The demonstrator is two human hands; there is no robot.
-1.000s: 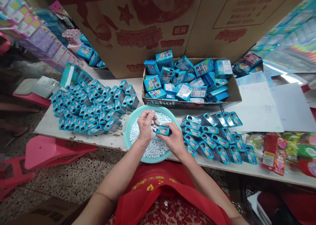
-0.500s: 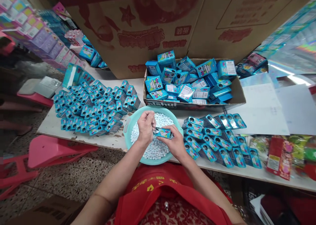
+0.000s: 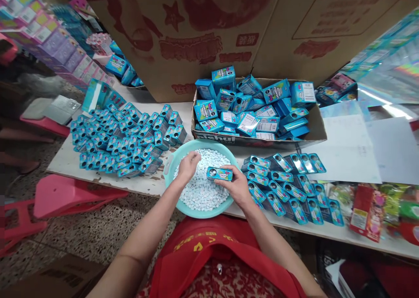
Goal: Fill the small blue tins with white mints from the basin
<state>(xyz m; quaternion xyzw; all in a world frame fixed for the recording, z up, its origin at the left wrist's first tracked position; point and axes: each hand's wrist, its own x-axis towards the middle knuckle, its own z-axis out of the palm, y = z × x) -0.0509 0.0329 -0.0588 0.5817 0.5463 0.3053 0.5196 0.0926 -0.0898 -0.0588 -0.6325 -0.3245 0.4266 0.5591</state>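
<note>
A turquoise plastic basin full of small pale candies sits in front of me. My right hand grips a small blue candy dispenser box by its end and sides, over the right part of the basin. The round hole in its top faces up and looks pale inside. Over the candies at the basin's left, my left hand has its fingers curled together. Whatever they hold is hidden. Similar boxes with round holes stand grouped on the table to the right of the basin.
Many more blue boxes stand at the left of the table. An open carton of blue packs is behind the basin, before a big cardboard box. Candy packets lie far right; a pink stool is at left.
My left hand has moved away from the box, left and lower over the candies. The box in my right hand has shifted slightly right, and its hole is now uncovered.
</note>
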